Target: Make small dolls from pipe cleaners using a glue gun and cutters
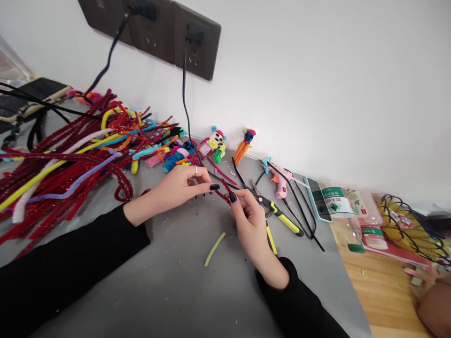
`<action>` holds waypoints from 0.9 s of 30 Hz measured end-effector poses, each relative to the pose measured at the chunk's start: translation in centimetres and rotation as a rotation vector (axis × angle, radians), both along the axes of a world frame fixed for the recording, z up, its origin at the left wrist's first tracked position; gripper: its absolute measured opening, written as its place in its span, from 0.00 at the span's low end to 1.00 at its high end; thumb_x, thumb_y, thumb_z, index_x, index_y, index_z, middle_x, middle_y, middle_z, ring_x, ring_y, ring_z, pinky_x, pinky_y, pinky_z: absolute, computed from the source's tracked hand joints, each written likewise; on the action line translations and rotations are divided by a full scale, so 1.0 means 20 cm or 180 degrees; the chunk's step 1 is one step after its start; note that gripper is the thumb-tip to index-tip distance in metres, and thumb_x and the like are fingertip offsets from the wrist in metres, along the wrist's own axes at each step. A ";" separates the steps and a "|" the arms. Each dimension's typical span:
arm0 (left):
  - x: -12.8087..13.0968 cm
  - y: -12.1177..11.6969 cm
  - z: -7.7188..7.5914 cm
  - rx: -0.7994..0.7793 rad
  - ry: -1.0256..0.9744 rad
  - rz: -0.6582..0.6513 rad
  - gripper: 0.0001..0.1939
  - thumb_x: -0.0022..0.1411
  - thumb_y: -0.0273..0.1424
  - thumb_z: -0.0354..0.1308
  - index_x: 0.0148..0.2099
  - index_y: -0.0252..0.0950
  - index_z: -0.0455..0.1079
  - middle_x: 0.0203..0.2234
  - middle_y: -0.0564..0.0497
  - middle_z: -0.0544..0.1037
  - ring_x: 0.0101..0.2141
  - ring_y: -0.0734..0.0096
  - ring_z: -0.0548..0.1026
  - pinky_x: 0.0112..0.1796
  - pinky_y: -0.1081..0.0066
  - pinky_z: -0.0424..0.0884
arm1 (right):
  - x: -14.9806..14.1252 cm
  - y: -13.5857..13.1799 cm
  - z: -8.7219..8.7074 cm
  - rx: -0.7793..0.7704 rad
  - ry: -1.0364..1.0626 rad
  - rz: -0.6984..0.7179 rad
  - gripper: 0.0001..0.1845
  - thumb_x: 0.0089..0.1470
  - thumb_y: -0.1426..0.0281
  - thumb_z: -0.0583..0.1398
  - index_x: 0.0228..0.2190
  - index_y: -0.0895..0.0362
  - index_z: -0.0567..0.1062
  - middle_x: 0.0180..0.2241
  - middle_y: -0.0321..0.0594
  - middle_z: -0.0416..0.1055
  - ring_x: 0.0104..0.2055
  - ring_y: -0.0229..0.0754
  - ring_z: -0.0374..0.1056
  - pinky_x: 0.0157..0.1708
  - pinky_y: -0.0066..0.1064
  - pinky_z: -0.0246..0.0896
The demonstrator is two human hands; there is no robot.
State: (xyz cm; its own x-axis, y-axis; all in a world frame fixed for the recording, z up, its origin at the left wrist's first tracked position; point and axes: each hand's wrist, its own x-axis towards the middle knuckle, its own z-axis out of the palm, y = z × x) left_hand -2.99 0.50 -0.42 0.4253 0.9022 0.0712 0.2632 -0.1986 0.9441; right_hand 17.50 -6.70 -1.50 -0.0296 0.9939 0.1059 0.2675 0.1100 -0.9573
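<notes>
Both my hands meet over the grey table (pixel 169 286) and pinch a short piece of sparkly red pipe cleaner (pixel 223 188). My left hand (pixel 176 188) grips its left end with fingers closed; a ring shows on one finger. My right hand (pixel 248 218) pinches the right end between thumb and forefinger. A short pale green pipe cleaner piece (pixel 214 249) lies on the table just below my hands. Yellow-handled pliers (pixel 278 213) rest right beside my right hand.
A big heap of red and coloured pipe cleaners (pixel 66 159) covers the left. Small pipe-cleaner figures (pixel 215 143) stand by the wall. A pink glue gun (pixel 281 180), a phone (pixel 319 199), plastic bottles (pixel 347 206) and a wire basket (pixel 412 230) lie to the right. Black cables (pixel 185 94) hang from wall sockets.
</notes>
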 end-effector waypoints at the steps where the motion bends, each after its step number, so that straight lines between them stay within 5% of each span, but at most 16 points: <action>1: 0.00 0.00 0.00 -0.0090 -0.0028 -0.0036 0.17 0.61 0.46 0.64 0.32 0.37 0.74 0.25 0.53 0.77 0.23 0.72 0.72 0.25 0.74 0.68 | 0.00 0.00 0.00 -0.0005 0.0003 -0.0009 0.14 0.69 0.57 0.56 0.37 0.54 0.72 0.22 0.25 0.53 0.23 0.34 0.47 0.23 0.29 0.43; 7: -0.01 0.00 0.01 -0.0383 -0.0272 0.0009 0.16 0.58 0.45 0.68 0.34 0.36 0.74 0.26 0.52 0.79 0.25 0.71 0.75 0.28 0.73 0.73 | 0.00 -0.01 0.00 0.0072 -0.0295 0.0042 0.12 0.69 0.60 0.55 0.38 0.54 0.73 0.22 0.26 0.57 0.23 0.34 0.51 0.24 0.28 0.46; 14: 0.01 -0.03 0.02 -0.0473 -0.0365 -0.0041 0.14 0.55 0.41 0.70 0.31 0.36 0.77 0.25 0.51 0.80 0.27 0.69 0.76 0.31 0.72 0.75 | -0.01 -0.03 0.01 0.0470 -0.0730 0.0276 0.09 0.68 0.68 0.55 0.38 0.55 0.76 0.26 0.33 0.72 0.26 0.37 0.68 0.30 0.28 0.60; 27: 0.02 -0.05 0.02 -0.0475 -0.0513 0.0254 0.11 0.53 0.38 0.70 0.33 0.35 0.81 0.27 0.49 0.84 0.27 0.69 0.78 0.30 0.73 0.75 | -0.02 -0.04 0.02 0.0420 -0.0911 0.0345 0.09 0.66 0.68 0.54 0.36 0.54 0.74 0.22 0.29 0.63 0.22 0.34 0.57 0.24 0.27 0.49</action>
